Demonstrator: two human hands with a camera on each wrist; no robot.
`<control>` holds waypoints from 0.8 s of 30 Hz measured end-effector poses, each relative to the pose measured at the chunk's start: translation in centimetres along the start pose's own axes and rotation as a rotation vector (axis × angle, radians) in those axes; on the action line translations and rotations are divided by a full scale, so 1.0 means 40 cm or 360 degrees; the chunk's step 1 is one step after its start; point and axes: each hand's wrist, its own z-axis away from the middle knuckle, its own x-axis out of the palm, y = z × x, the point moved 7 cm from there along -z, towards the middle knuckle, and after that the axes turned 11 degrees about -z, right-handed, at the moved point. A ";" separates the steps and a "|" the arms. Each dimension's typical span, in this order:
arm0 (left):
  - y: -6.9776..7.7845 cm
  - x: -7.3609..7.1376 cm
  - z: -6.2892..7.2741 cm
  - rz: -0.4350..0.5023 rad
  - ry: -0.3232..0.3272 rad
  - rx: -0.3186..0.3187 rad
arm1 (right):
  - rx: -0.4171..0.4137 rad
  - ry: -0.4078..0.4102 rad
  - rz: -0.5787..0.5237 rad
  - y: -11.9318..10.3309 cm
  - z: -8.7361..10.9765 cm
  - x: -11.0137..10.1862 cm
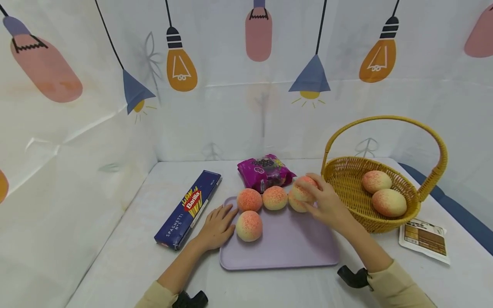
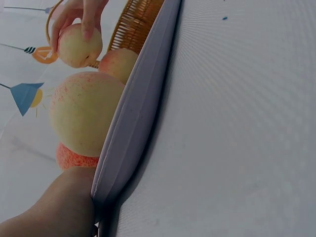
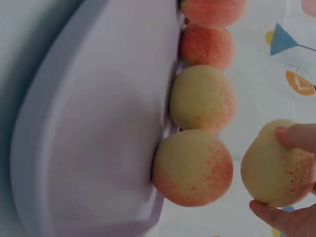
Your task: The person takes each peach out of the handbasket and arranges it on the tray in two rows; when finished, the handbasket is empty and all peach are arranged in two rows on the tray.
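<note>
My right hand (image 1: pixel 327 203) holds a peach (image 3: pixel 274 165) between thumb and fingers, above the back right of the lilac tray (image 1: pixel 292 250). In the head view the held peach partly covers another peach (image 3: pixel 195 168) lying on the tray. The right wrist view shows a gap between these two. Two more peaches, one reddish (image 1: pixel 249 199) and one speckled (image 1: pixel 275 198), lie along the tray's back edge. A paler peach (image 1: pixel 249 226) sits in front of the reddish one. My left hand (image 1: pixel 217 226) rests on the tray's left edge, fingers extended, beside the peaches.
A yellow wicker basket (image 1: pixel 339 182) with a tall handle stands at right, holding two peaches (image 1: pixel 389 202). Near it lies a flat brown-and-white packet (image 1: pixel 423 239). A purple snack bag (image 1: pixel 265 172) is behind the tray, and a blue spaghetti box (image 1: pixel 188 209) lies left of it.
</note>
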 end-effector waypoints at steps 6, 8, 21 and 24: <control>0.000 0.000 -0.002 -0.0017 0.0000 0.0007 | -0.0026 -0.0012 -0.0049 -0.015 0.001 0.025; -0.001 0.000 -0.002 -0.0026 0.0001 0.0011 | -0.0043 -0.0032 -0.0068 -0.022 0.002 0.035; -0.004 0.002 -0.003 -0.0033 0.0009 0.0009 | -0.0228 -0.0186 -0.0118 -0.068 0.005 0.106; -0.002 0.001 -0.003 -0.0031 0.0011 0.0009 | -0.0188 -0.0233 -0.0094 -0.071 0.009 0.119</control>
